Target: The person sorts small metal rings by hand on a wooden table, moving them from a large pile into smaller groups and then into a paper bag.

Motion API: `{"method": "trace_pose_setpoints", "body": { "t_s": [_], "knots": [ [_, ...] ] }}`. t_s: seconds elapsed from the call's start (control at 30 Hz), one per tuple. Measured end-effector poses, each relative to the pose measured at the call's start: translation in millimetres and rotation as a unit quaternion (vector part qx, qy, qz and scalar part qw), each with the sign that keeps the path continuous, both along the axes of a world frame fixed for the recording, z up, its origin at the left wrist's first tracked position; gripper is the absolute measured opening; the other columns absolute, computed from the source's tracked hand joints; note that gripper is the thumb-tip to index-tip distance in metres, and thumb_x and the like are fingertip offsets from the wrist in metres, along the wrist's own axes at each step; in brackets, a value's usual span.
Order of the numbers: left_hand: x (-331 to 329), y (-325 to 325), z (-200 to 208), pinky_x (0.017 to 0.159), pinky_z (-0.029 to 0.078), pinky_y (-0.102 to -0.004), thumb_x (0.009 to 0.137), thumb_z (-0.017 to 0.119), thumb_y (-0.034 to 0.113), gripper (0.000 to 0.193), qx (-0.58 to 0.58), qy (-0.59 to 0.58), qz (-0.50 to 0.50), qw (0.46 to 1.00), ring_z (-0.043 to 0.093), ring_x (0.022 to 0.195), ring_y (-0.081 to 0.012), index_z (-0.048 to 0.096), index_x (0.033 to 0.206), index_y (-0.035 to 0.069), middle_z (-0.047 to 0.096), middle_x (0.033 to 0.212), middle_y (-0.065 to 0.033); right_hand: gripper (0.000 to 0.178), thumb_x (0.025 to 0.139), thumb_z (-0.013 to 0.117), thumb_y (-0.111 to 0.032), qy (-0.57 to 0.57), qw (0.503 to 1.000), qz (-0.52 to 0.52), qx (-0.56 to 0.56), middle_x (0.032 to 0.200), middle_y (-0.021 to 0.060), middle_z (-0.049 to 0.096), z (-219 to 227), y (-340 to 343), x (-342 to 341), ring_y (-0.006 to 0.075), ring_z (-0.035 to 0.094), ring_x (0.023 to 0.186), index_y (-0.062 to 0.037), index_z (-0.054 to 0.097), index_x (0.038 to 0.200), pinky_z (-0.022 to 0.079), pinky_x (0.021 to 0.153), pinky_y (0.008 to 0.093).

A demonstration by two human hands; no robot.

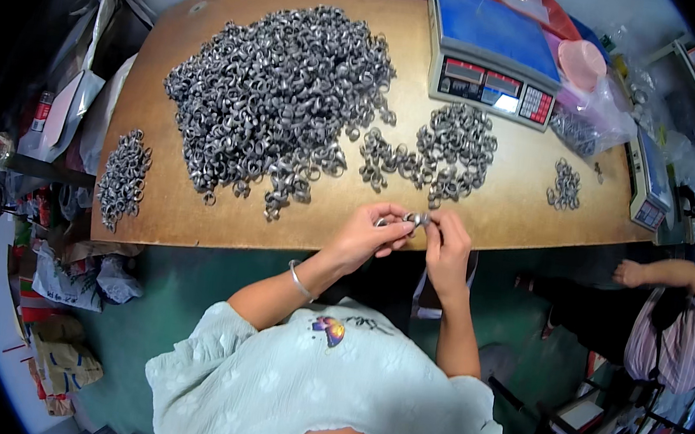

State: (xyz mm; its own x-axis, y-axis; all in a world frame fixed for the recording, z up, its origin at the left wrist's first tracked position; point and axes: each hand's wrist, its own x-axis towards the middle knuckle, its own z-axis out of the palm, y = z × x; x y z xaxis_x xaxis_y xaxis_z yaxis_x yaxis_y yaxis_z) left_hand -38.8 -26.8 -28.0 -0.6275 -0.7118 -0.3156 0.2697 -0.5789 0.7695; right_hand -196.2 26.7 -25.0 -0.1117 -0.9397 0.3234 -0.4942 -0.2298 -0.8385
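Observation:
Over the near edge of the wooden table, my left hand [372, 234] has its fingers curled around a few grey metal rings [413, 219]. My right hand [448, 241] pinches at the same rings from the right, fingertips close to the left ones. Just beyond my hands lies a medium pile of rings [455, 144], with a looser string of them trailing left. A far larger heap of the same metal rings [284, 96] covers the table's left middle. Small piles lie at the far left [124, 181] and to the right [564, 186].
A blue-topped digital scale [494, 52] stands behind the medium pile; a second scale [651, 181] sits at the table's right end. Pink containers [582, 66] and plastic bags crowd the back right. Another person [677, 320] in a striped shirt is at the right. Bags [69, 279] lie at the left.

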Motion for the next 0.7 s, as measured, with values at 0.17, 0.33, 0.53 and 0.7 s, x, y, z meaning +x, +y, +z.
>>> {"method": "trace_pose_setpoints", "body": {
  "t_s": [0.17, 0.33, 0.53, 0.7],
  "knots": [
    [-6.3, 6.0, 0.9, 0.043, 0.032, -0.0172, 0.087, 0.058, 0.007, 0.013, 0.086, 0.052, 0.071, 0.992, 0.046, 0.054, -0.0047, 0.056, 0.097, -0.001, 0.055, 0.068, -0.0011, 0.014, 0.076, 0.056, 0.007, 0.139, 0.989, -0.016, -0.048, 0.08, 0.0159, 0.051, -1.8, -6.1, 1.5, 0.0362, 0.054, 0.074, 0.0001, 0.053, 0.087, 0.042, 0.06, 0.0414],
    [-12.9, 16.7, 2.2, 0.046, 0.036, -0.0173, 0.086, 0.059, 0.006, 0.01, -0.051, -0.054, 0.123, 0.99, 0.048, 0.054, -0.0044, 0.058, 0.094, -0.001, 0.055, 0.07, 0.0, 0.014, 0.073, 0.056, 0.007, 0.222, 0.973, -0.006, -0.063, 0.076, 0.0147, 0.048, 11.2, -5.4, 1.7, 0.0343, 0.053, 0.073, -0.0005, 0.052, 0.084, 0.042, 0.06, 0.0422],
    [-19.8, 24.6, -5.2, 0.047, 0.037, -0.0168, 0.086, 0.058, 0.004, 0.01, -0.112, -0.095, 0.177, 0.973, 0.048, 0.056, -0.0024, 0.059, 0.094, -0.001, 0.057, 0.071, 0.0003, 0.013, 0.071, 0.056, 0.006, 0.239, 0.968, 0.068, -0.03, 0.076, 0.0146, 0.048, 25.2, -8.7, -8.9, 0.0335, 0.053, 0.073, -0.0004, 0.05, 0.08, 0.043, 0.061, 0.042],
    [-20.5, 28.8, -5.5, 0.049, 0.038, -0.0168, 0.085, 0.058, 0.003, 0.012, -0.186, -0.118, 0.197, 0.955, 0.049, 0.058, -0.0021, 0.059, 0.097, -0.001, 0.058, 0.071, 0.0003, 0.011, 0.077, 0.059, 0.004, 0.229, 0.967, 0.111, -0.013, 0.076, 0.0176, 0.049, 35.5, -9.7, -12.2, 0.0364, 0.052, 0.069, 0.0008, 0.051, 0.085, 0.041, 0.059, 0.0423]
  ]
}}
